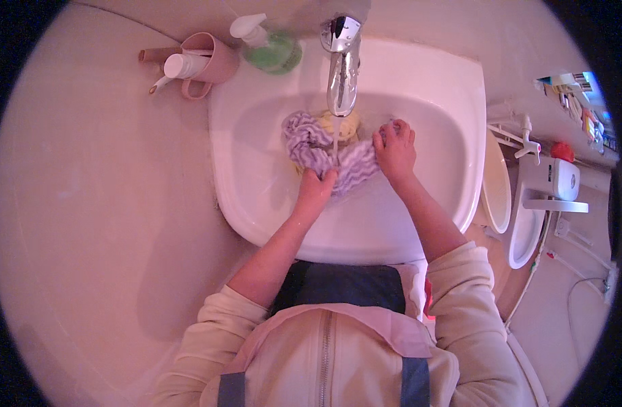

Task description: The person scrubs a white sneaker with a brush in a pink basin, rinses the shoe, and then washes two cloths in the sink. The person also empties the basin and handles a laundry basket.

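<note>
A purple-and-white zigzag-striped cloth (359,165) is stretched between my hands in a white washbasin (341,236). My left hand (315,188) grips its middle, and one end lies bunched up to the left. At the other end, my right hand (396,152) has its fingers curled around the fabric. Water runs from the chrome faucet (343,84) onto the cloth between my hands. Behind it in the basin, partly hidden, lies a yellow cloth (344,125).
A green soap pump bottle (273,53) stands on the basin's back left corner. Left of it, a pink cup (219,63) lies tipped, holding a white tube (181,66). To the right are a toilet (527,234), a wall tap (528,147) and a crowded ledge (570,114).
</note>
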The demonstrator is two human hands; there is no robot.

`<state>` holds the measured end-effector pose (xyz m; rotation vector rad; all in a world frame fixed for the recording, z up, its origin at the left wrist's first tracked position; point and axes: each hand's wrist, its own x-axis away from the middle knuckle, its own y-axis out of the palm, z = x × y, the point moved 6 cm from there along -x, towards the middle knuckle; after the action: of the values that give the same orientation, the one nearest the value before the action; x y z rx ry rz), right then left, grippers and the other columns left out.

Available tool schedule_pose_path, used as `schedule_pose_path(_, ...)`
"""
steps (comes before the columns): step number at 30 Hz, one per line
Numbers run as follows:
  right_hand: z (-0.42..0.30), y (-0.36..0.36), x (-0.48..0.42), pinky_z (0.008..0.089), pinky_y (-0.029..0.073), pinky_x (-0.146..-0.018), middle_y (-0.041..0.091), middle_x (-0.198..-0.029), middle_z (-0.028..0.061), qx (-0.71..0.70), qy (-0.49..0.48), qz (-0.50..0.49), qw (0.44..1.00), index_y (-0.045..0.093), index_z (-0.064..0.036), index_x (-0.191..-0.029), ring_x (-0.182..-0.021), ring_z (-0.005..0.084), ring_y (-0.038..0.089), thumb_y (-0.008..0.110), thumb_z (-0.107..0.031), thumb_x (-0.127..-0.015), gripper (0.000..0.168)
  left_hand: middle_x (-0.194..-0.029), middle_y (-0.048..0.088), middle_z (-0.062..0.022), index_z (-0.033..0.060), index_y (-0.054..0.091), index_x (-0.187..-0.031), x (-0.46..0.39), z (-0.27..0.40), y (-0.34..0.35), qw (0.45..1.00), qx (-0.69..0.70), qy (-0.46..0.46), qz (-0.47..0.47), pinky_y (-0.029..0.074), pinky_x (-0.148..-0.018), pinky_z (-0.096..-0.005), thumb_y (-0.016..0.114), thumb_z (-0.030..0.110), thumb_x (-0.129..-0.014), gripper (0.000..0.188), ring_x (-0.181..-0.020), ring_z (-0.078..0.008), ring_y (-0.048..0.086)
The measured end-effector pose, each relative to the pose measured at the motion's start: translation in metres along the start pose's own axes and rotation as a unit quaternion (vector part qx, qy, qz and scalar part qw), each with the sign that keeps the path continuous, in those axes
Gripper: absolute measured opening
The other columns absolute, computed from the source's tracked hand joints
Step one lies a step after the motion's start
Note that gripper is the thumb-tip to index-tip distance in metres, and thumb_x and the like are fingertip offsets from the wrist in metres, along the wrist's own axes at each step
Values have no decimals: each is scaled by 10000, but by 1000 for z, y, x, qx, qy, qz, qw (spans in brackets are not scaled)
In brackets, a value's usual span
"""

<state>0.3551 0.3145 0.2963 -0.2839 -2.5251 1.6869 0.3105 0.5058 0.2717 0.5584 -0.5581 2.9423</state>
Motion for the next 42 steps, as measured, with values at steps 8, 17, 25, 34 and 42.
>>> schedule_pose_path(8, -19, 61, 45, 493, 209, -949, 276, -1294, 79, 85, -224, -87, 967, 436, -128, -1159, -1195, 326, 212, 532, -311, -715, 490, -1119, 353, -280, -58, 488, -992, -22, -17, 22, 895, -436, -29, -87, 431, -752, -425, 532, 261, -750, 403, -863, -387, 504)
schedule_pose_path(17, -24, 76, 51, 455, 293, -874, 421, -1143, 73, 87, -192, -45, 977, 460, -112, -1117, -999, 279, 393, 555, -243, -654, 491, -1181, 274, -302, 6, 380, -1162, -41, -45, 3, 968, -231, 65, 77, 332, -889, -415, 529, 346, -742, 560, -1111, -382, 293)
schedule_pose_path(25, -8, 72, 51, 423, 412, -703, 480, -979, 188, -152, 150, -99, 972, 434, -55, -1078, -849, 349, 497, 515, -195, -729, 385, -1264, 299, -142, 30, 338, -1201, 2, -17, 25, 865, 370, -318, -119, 337, -899, -397, 405, 579, -753, 712, -1127, -281, 344)
schedule_pose_path(34, -86, 10, 50, 403, 310, -833, 444, -857, 160, -292, 31, 54, 954, 539, -51, -803, -894, 330, 409, 609, -193, -626, 237, -1007, 531, -115, 68, 477, -1053, -17, -32, 32, 779, 549, -215, -214, 407, -842, -351, 417, 368, -828, 380, -907, -216, 518)
schedule_pose_path(42, -74, 32, 51, 422, 323, -755, 452, -844, 178, -217, -126, 64, 966, 507, -26, -777, -848, 336, 403, 571, -181, -663, 202, -851, 545, -46, 92, 495, -924, -7, -4, 36, 734, 601, -225, -223, 469, -678, -324, 423, 336, -821, 275, -740, -158, 541)
